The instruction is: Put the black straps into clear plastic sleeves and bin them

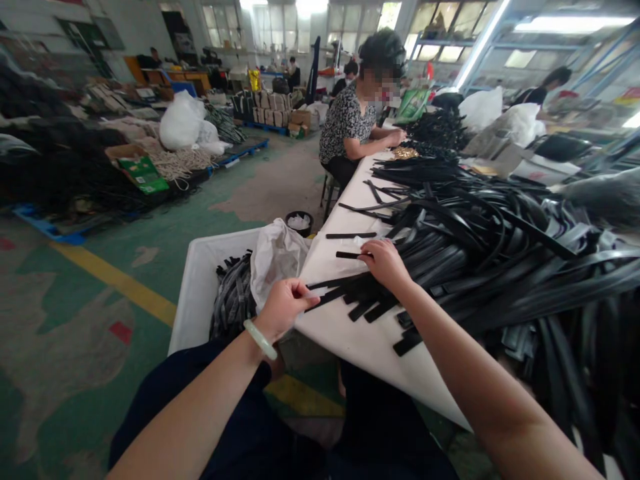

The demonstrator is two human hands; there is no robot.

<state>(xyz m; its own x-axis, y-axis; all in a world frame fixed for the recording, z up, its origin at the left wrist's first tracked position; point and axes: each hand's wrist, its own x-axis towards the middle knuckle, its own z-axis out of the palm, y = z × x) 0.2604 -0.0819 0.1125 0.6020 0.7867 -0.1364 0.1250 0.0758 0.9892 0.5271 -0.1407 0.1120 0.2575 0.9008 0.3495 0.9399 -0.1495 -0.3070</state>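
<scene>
My left hand (286,305), a pale bangle at its wrist, is closed at the table's near-left edge. Thumb and fingers pinch the tip of a black strap (331,296), and a small whitish bit shows at the fingertips. Farther up the table, my right hand (384,261) pinches another black strap (347,255), whose short end sticks out to the left. Just beyond it lie a scrap of clear plastic (359,241) and a separate black strap (351,235). A big heap of black straps (450,247) spreads to the right, partly under my right forearm.
Left of the table (345,340) stands a white bin (200,267) with black straps and a white cloth sack (277,257). A small black bucket (300,222) is on the floor. A co-worker (350,127) sits at the table's far side, near a pile of small gold-coloured parts (405,153).
</scene>
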